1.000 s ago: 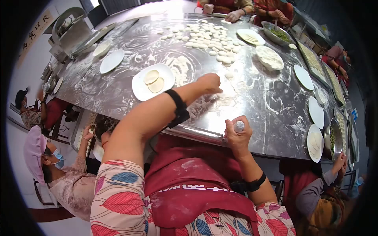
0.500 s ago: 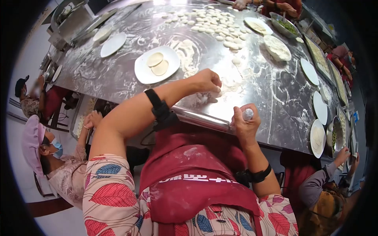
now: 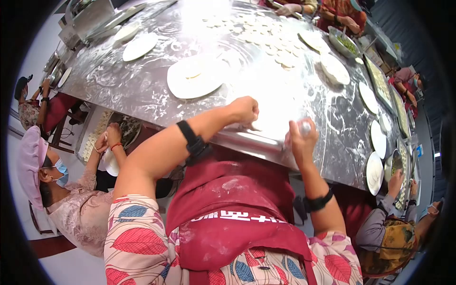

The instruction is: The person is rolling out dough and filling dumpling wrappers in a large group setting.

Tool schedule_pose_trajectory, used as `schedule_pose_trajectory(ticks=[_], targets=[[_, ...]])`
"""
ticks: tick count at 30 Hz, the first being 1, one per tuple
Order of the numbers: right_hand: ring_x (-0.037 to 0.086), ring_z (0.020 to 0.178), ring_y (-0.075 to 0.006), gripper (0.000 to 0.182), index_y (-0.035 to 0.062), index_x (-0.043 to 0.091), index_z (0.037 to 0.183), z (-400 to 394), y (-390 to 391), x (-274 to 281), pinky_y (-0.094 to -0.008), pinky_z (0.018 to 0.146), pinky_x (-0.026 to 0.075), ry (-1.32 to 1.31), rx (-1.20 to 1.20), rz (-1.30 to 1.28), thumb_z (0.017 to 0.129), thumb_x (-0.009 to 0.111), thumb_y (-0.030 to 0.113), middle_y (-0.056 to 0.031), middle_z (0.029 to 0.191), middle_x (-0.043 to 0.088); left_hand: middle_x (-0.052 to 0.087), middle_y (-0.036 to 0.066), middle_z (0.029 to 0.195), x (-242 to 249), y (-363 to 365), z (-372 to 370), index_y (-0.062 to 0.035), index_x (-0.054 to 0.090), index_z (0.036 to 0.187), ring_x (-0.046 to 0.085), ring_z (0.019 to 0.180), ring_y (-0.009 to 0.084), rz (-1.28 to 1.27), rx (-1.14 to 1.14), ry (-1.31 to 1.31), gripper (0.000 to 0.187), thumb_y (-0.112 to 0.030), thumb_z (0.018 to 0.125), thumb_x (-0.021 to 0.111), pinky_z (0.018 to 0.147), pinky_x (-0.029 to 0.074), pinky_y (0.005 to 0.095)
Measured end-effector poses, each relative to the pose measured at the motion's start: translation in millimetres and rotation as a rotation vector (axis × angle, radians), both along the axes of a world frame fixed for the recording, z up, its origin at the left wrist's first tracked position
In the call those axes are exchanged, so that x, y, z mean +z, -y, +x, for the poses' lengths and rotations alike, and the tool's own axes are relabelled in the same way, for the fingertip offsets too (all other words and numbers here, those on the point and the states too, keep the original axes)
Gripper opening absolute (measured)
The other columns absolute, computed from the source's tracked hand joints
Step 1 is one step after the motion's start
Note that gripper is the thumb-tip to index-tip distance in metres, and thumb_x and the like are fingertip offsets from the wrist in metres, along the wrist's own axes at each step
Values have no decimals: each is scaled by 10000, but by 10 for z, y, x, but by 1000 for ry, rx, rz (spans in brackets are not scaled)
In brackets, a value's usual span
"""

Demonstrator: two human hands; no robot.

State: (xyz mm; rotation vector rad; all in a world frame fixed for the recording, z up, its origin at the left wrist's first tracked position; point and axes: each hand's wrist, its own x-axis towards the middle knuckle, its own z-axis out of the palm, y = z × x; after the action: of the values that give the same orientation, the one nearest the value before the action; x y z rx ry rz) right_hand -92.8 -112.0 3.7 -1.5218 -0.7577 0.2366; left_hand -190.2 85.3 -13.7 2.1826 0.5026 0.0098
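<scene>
My left hand (image 3: 246,110) is bent in with its fingers curled together, low over the table's near edge. What its fingertips hold, if anything, is lost in the glare. My right hand (image 3: 302,140) is closed round a rolling pin (image 3: 304,127), whose pale rounded end shows above the fist. Ahead and to the left stands a white plate (image 3: 178,85) with thin round dough wrappers (image 3: 193,75) on it, washed out by light. Farther off, many small flattened dough pieces (image 3: 270,38) lie scattered on the floured steel table (image 3: 344,130).
Plates (image 3: 141,46) and a bowl of green filling (image 3: 344,42) stand around the table. More plates (image 3: 375,173) line the right side. A co-worker in a pink cap (image 3: 33,156) sits close by my left elbow; another (image 3: 387,232) works at right.
The view has shifted slightly and the table's glare is stronger. My left hand has come down nearer the table edge. My right hand still grips the rolling pin, now tilted differently.
</scene>
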Motion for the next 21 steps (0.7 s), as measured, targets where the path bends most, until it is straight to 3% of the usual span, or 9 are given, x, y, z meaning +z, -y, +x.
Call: schedule_pose_trajectory(ticks=[1, 2, 6, 9, 14, 17, 20, 21], targets=[[532, 429, -99, 145, 14, 508, 772, -56, 63, -27, -249, 360, 393, -47, 44, 58, 798, 650, 20, -44, 572, 556, 651, 126, 733, -26, 35, -49, -22, 651, 780, 624, 702, 214, -100, 22, -19, 107, -96, 706, 628, 661, 486, 326], [534, 428, -99, 156, 17, 488, 752, -33, 10, 14, -248, 357, 388, 68, -38, -13, 806, 634, 17, -40, 559, 550, 653, 123, 749, 87, 109, -98, -17, 648, 800, 628, 730, 210, 46, -44, 1, 110, -91, 722, 625, 673, 488, 330], [524, 423, -99, 161, 17, 490, 741, 261, -398, 6, -249, 362, 388, 57, -52, -43, 805, 637, 34, -38, 555, 545, 664, 125, 774, 109, 162, 108, -12, 664, 846, 629, 740, 219, 176, -59, -31, 150, -108, 731, 653, 677, 486, 327], [513, 423, -97, 162, 17, 491, 750, 251, -377, -17, -250, 361, 382, 93, -49, -44, 806, 640, 43, -39, 564, 542, 666, 130, 784, 159, 51, 71, -16, 672, 862, 630, 732, 222, 49, -191, -47, 166, -110, 725, 663, 671, 486, 327], [493, 425, -91, 169, 17, 478, 753, 23, -39, -26, -257, 363, 373, 24, -43, -29, 813, 633, 47, -41, 573, 536, 650, 126, 794, 171, 63, -92, -3, 634, 855, 611, 714, 217, 58, -142, -68, 156, -68, 713, 627, 673, 480, 315], [477, 412, -94, 154, 13, 476, 756, 293, -483, -2, -265, 367, 363, 118, -43, -49, 811, 618, 36, -32, 521, 500, 645, 126, 800, 185, 53, 50, -12, 632, 877, 603, 724, 221, 145, -182, -57, 161, -77, 731, 618, 681, 474, 319], [478, 410, -98, 144, 13, 482, 756, 334, -560, -10, -268, 372, 365, 65, -29, -29, 811, 613, 38, -35, 510, 505, 651, 136, 817, 122, 33, 126, -31, 644, 894, 610, 744, 226, 35, -159, -47, 163, -102, 748, 627, 692, 473, 334], [499, 419, -102, 146, 11, 490, 753, 283, -435, -14, -264, 374, 376, 97, -53, -57, 811, 621, 39, -43, 527, 529, 652, 136, 809, 90, 30, 102, -26, 642, 887, 613, 747, 221, 111, -210, -24, 162, -106, 747, 631, 690, 475, 334]])
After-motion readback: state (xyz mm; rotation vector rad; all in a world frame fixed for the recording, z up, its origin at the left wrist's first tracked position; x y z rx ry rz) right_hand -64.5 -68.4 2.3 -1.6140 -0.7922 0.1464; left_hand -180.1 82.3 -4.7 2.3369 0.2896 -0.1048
